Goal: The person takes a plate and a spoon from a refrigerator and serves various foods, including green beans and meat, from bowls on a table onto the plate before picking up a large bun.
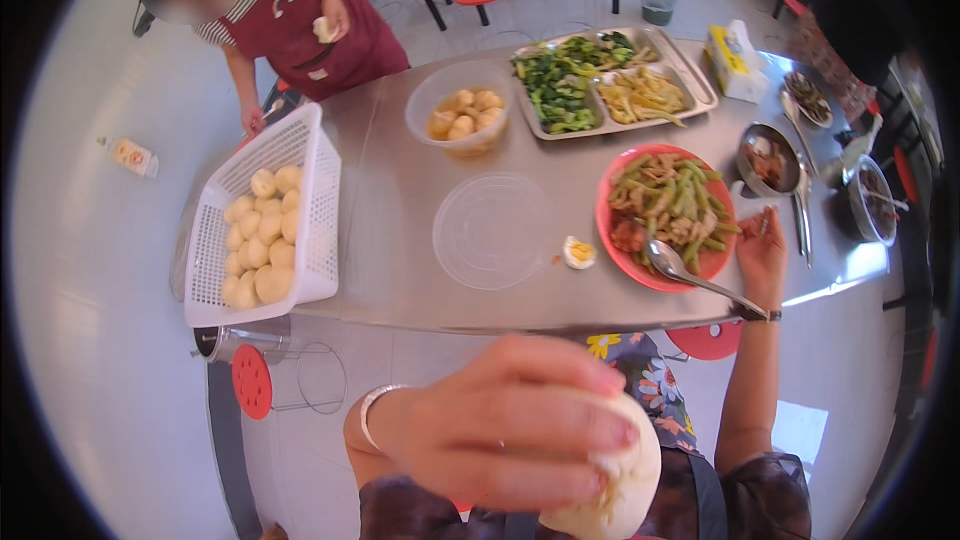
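Close up at the bottom middle, my left hand (500, 425) is wrapped round a pale steamed bun (625, 475), whose rough, torn-looking side faces up. A bracelet circles that wrist. My right hand (762, 250) rests on the table at the right edge of a red plate (612, 240), fingers loosely bent, with nothing visible in them. Sliced green beans with meat (670, 195) fill the plate, and a metal spoon (670, 260) leans in it with its handle reaching toward my right wrist. Left of the plate lies half a boiled egg (578, 253).
A white basket of buns (325, 220) stands at the left, near a person in a maroon apron (340, 55) holding a pale piece of food. Further back are a tub of eggs (418, 100), a clear lid (490, 232), a steel vegetable tray (700, 85), a tissue pack (738, 70) and a bowl (745, 160).
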Demonstrator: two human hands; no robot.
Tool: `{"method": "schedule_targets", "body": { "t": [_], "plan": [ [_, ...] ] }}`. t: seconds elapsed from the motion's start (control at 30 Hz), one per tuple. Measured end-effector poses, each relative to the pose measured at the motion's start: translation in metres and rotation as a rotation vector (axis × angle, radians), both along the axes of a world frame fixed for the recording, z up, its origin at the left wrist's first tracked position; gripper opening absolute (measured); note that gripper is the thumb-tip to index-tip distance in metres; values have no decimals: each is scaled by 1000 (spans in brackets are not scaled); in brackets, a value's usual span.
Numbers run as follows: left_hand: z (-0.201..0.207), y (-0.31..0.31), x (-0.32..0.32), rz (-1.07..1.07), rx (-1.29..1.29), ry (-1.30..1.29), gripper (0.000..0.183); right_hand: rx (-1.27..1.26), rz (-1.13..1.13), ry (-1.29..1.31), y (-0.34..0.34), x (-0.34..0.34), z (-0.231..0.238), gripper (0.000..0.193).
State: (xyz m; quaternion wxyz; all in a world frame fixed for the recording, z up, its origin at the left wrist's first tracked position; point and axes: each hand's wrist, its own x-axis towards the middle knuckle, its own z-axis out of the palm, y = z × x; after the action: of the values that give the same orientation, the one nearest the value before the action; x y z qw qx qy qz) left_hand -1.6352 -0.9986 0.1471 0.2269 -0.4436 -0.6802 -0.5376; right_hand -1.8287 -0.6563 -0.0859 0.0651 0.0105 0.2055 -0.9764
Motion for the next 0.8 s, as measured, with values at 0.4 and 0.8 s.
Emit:
{"method": "schedule_targets", "body": {
  "t": [0.4,0.8],
  "plan": [
    [-16,117,1,36,587,238,20,-56,5,-90,-9,8,11,10],
    [-27,78,-21,-251,339,-390,17,-33,-9,-29,-2,8,12,14]
  ]
}}
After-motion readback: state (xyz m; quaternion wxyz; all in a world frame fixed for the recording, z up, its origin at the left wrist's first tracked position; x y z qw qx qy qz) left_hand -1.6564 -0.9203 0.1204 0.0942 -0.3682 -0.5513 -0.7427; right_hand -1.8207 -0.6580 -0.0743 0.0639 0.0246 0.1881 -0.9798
